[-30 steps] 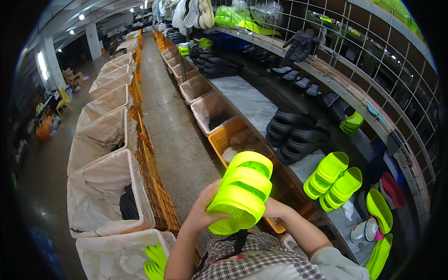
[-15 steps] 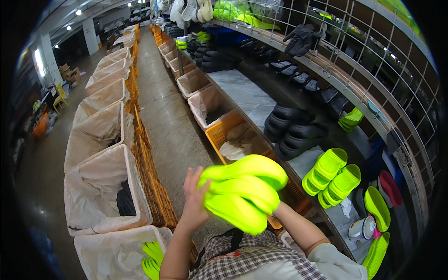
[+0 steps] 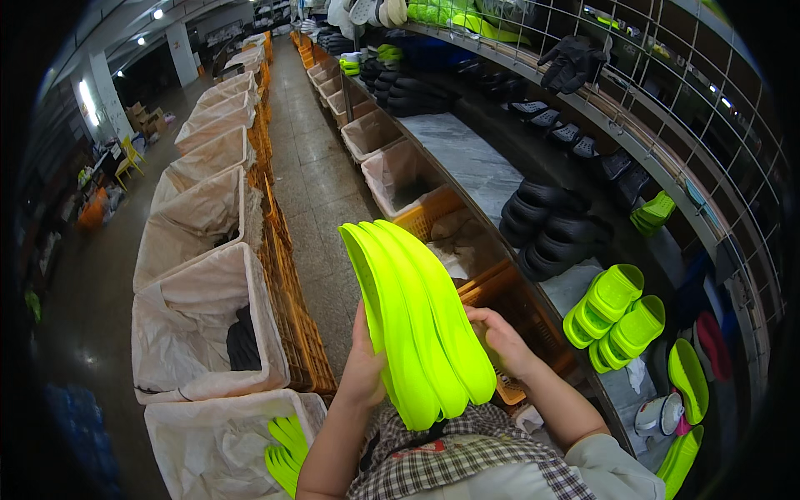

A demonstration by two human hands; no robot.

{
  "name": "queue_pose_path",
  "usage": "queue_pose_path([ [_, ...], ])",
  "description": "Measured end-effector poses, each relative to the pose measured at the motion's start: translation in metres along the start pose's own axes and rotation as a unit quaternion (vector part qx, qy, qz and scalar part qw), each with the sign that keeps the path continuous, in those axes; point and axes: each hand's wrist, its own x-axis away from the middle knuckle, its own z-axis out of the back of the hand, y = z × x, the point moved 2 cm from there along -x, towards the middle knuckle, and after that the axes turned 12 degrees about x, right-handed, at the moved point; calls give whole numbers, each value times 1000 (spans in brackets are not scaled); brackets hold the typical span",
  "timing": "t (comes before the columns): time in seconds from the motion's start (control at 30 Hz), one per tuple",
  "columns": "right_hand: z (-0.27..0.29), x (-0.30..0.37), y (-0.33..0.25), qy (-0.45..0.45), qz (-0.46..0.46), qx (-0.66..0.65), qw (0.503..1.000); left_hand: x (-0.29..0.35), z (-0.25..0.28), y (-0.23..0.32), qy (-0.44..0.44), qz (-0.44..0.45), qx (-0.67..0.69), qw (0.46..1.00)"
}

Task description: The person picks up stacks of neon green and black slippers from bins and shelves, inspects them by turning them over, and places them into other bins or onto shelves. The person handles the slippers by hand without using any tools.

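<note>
A nested stack of three neon-green foam slippers (image 3: pixel 421 325) stands nearly upright in front of my chest, held between both hands. My left hand (image 3: pixel 367 362) is closed on the stack's left side, its fingers partly hidden behind the foam. On the opposite side, my right hand (image 3: pixel 500 342) grips the edge with its thumb near the top, and its other fingers are largely out of sight. More green slippers (image 3: pixel 287 450) lie in the white-lined bin (image 3: pixel 208 458) beside my left forearm. Two green slipper stacks (image 3: pixel 621 312) rest on the grey bench to my right.
Lined bins (image 3: pixel 204 350) in orange crates run along the left of the aisle (image 3: pixel 312 217). Below the bench (image 3: pixel 458 154) stand an orange crate (image 3: pixel 521 312) and further bins. Black slippers (image 3: pixel 550 229) and a white mug (image 3: pixel 658 414) sit on the bench, under a wire-mesh rack (image 3: pixel 658 108).
The slipper stack has turned from lying sideways to nearly upright. My right hand, hidden behind it before, now shows at its right side. The whole view has shifted slightly.
</note>
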Motion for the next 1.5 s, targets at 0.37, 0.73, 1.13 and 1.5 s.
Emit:
queue_pose_path([
  [0.37, -13, 18, 13, 48, -39, 42, 997, 11, 11, -11, -1, 9, -9, 1000],
  [0.73, -22, 15, 8, 48, -41, 0, 998, 12, 9, -12, 17, 18, 6, 1000],
  [1.13, -30, 8, -6, 84, -124, -42, 988, 8, 2, -16, 74, 61, 29, 995],
  [1.5, -25, 13, -3, 122, -122, -124, 977, 14, -18, -9, 79, 42, -25, 996],
])
